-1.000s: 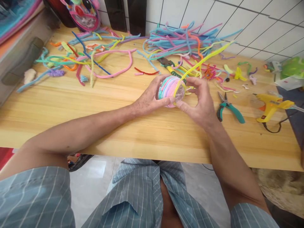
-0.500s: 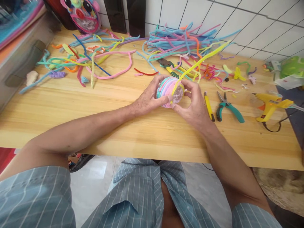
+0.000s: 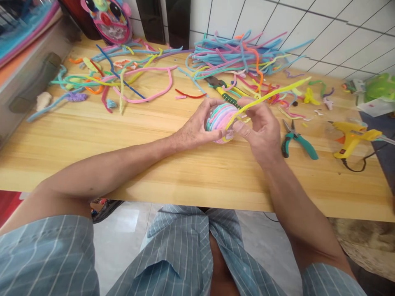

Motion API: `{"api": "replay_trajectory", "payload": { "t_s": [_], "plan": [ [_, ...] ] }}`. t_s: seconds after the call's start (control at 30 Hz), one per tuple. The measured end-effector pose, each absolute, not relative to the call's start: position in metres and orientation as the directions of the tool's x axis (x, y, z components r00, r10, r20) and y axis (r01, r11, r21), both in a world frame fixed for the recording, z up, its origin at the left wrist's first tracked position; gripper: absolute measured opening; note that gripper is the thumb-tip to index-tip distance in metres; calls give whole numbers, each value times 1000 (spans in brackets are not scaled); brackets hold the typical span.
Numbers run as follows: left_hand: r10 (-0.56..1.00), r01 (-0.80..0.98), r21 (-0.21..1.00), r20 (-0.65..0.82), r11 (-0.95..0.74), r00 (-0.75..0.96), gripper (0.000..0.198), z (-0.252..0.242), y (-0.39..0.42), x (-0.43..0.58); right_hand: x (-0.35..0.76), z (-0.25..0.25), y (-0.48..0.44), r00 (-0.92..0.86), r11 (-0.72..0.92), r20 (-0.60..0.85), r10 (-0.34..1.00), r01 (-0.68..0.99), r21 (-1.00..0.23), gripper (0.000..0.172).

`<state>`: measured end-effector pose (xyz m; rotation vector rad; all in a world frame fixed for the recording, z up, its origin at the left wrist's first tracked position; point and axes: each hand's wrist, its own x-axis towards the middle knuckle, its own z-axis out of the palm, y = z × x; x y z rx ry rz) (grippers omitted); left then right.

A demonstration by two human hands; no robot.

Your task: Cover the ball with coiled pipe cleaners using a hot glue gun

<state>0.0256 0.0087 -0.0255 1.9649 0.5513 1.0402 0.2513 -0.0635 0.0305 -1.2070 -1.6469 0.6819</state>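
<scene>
My left hand [image 3: 196,127] is wrapped round a small round object wound in pastel pipe cleaners [image 3: 219,117], held just above the wooden table [image 3: 123,135]. My right hand [image 3: 261,129] is closed on the near end of a long yellow pipe cleaner [image 3: 271,93] at the object's right side. The yellow stem runs up and to the right over the table. Part of the wound object is hidden behind my fingers.
Loose pipe cleaners in many colours lie at the back left [image 3: 123,78] and in a heap at the back centre [image 3: 234,53]. Teal-handled pliers [image 3: 298,139] and a yellow glue gun [image 3: 352,137] lie to the right. Green-yellow cutters [image 3: 224,90] lie behind my hands.
The free end of the yellow pipe cleaner has swung lower and to the right. My right hand has shifted right and now covers the yellow knife beside the pliers.
</scene>
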Motion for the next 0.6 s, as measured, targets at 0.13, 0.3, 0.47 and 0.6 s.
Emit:
{"api": "replay_trajectory", "payload": {
  "t_s": [0.13, 0.3, 0.47, 0.6],
  "plan": [
    [675, -12, 816, 486, -577, 554, 94, -23, 8, 27, 243, 33, -63, 0, 367, 397, 918, 384, -847, 29],
    [677, -15, 812, 496, -583, 543, 90, -19, 6, 26, 244, 33, -66, 9, 380, 406, 914, 333, -863, 20],
    [684, 5, 819, 476, -574, 553, 92, -21, 7, 25, 242, 32, -68, 51, 312, 334, 941, 249, -917, 28],
    [664, 14, 795, 496, -606, 559, 94, -25, 9, 25, 242, 30, -67, 32, 351, 361, 932, 167, -921, 24]
  ]
}}
